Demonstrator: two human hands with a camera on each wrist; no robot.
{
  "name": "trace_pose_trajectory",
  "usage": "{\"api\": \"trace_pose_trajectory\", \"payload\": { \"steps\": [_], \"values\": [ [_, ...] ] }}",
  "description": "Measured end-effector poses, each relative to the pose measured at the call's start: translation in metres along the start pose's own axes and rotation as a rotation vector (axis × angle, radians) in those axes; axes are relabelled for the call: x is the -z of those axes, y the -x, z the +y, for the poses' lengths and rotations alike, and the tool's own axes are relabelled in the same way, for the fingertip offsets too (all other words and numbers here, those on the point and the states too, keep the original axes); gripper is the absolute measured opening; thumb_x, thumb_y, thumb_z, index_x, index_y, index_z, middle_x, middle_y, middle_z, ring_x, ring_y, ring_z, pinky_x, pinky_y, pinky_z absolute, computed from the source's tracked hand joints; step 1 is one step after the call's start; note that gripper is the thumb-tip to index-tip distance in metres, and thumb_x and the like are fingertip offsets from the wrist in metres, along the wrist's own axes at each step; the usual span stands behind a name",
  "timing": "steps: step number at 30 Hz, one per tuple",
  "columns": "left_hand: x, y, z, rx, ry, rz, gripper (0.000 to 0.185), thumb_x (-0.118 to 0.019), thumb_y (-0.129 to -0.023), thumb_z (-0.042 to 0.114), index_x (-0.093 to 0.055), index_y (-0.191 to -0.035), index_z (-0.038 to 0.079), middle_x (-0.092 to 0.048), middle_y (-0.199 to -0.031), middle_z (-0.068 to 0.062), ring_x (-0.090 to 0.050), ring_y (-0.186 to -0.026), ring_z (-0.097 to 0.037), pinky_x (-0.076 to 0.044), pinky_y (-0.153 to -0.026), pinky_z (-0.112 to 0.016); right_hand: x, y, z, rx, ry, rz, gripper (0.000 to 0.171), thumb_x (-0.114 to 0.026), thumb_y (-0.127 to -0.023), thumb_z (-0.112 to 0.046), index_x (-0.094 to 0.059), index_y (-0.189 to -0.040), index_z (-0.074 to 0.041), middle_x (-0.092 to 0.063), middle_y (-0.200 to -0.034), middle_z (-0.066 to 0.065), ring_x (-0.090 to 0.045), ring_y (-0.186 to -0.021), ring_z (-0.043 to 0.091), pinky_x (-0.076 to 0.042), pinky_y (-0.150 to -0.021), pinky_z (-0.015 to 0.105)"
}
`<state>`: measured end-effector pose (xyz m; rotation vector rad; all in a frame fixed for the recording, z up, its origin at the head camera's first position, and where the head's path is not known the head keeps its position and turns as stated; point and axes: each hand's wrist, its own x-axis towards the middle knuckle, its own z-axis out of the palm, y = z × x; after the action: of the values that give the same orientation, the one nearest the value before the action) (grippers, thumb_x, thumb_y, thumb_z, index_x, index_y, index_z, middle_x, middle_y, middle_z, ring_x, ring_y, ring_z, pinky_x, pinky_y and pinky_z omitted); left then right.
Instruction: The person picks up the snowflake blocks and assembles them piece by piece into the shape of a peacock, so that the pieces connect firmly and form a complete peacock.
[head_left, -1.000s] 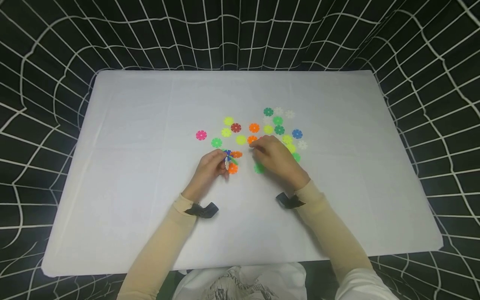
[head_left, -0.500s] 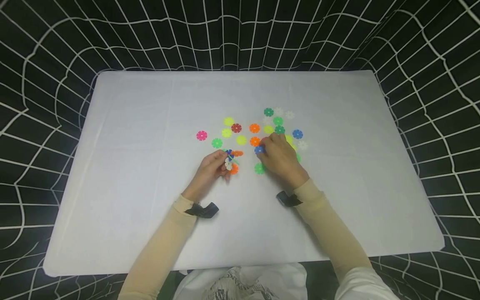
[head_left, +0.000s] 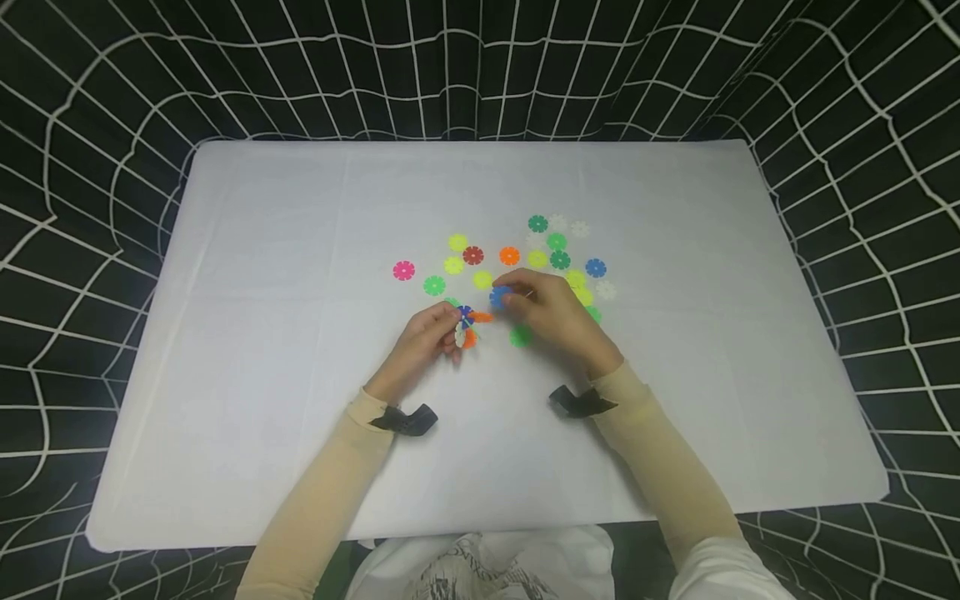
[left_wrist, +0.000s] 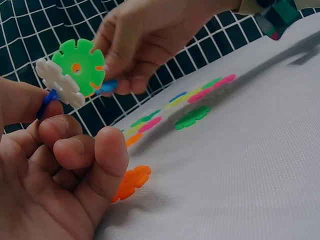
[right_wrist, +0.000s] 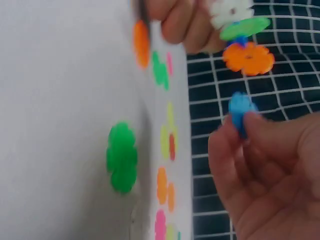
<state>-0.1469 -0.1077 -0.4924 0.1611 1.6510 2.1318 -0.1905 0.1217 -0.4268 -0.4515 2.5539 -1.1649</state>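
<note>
My left hand point(head_left: 423, 337) pinches a cluster of joined, notched snowflake building discs. Its dark blue disc point(head_left: 465, 316) sits at the fingertips, linked with a white disc point(left_wrist: 60, 82), a green disc point(left_wrist: 82, 62) and an orange disc point(right_wrist: 250, 59). Between thumb and finger, my right hand point(head_left: 558, 312) holds a light blue snowflake disc point(head_left: 499, 297) just right of the cluster. A small gap shows between that blue disc and the orange one in the right wrist view. Below the cluster, another orange disc point(left_wrist: 132, 182) lies on the table.
Loose discs lie scattered on the white table point(head_left: 262, 375) beyond both hands, among them a pink disc point(head_left: 403, 270), a red disc point(head_left: 472, 255) and a blue disc point(head_left: 596, 267). A green disc point(head_left: 521, 336) is beneath the right hand. White netting point(head_left: 480, 92) hangs around the table.
My right hand has picked up the light blue disc and brought it left, close to the cluster. My left hand has turned the cluster slightly and shifted it a little right.
</note>
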Motion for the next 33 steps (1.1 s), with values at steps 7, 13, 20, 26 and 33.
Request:
{"api": "trace_pose_trajectory", "payload": {
  "steps": [7,13,20,26,33],
  "values": [
    [-0.001,0.000,0.001,-0.001,-0.078,-0.031,0.024,-0.048,-0.107,0.024,-0.050,-0.089,0.008,-0.042,-0.069,0.000,-0.052,-0.063,-0.015,-0.054,-0.064,-0.026,-0.004,0.001,-0.006,0.051,-0.143,-0.059,0.015,-0.067,-0.096,-0.008,-0.072,-0.110,-0.011,-0.073,-0.106,0.006,-0.070,-0.101,0.023,-0.057,-0.095,0.042],
    [-0.001,0.001,0.001,0.024,-0.077,-0.056,0.018,-0.047,-0.107,0.022,-0.054,-0.098,0.009,-0.041,-0.069,0.002,-0.051,-0.065,-0.013,-0.052,-0.064,-0.024,-0.008,0.001,-0.006,0.090,-0.153,-0.089,0.013,-0.069,-0.095,-0.008,-0.074,-0.107,-0.010,-0.073,-0.104,0.006,-0.070,-0.100,0.022,-0.057,-0.093,0.041],
    [0.001,0.002,0.002,-0.002,-0.127,-0.074,0.018,-0.047,-0.107,0.021,-0.054,-0.097,0.007,-0.041,-0.069,0.001,-0.050,-0.064,-0.014,-0.053,-0.064,-0.025,-0.011,-0.001,-0.009,0.182,-0.111,-0.061,0.010,-0.070,-0.092,-0.001,-0.075,-0.099,-0.007,-0.075,-0.097,0.008,-0.073,-0.096,0.024,-0.057,-0.096,0.045],
    [0.003,0.002,0.001,-0.014,-0.148,-0.079,0.021,-0.047,-0.108,0.021,-0.053,-0.093,0.008,-0.050,-0.074,0.002,-0.053,-0.064,-0.014,-0.054,-0.065,-0.026,-0.019,-0.001,-0.009,0.198,-0.097,0.005,0.010,-0.072,-0.090,0.000,-0.076,-0.096,-0.007,-0.076,-0.092,0.008,-0.072,-0.090,0.022,-0.059,-0.087,0.041],
    [0.003,0.000,0.001,-0.023,-0.122,-0.097,0.019,-0.045,-0.108,0.017,-0.053,-0.094,0.009,-0.050,-0.072,0.001,-0.054,-0.064,-0.014,-0.051,-0.065,-0.024,-0.021,-0.001,-0.004,0.114,-0.166,0.002,0.009,-0.072,-0.092,-0.004,-0.074,-0.100,-0.008,-0.077,-0.095,0.008,-0.073,-0.091,0.021,-0.057,-0.080,0.035]
  ]
}}
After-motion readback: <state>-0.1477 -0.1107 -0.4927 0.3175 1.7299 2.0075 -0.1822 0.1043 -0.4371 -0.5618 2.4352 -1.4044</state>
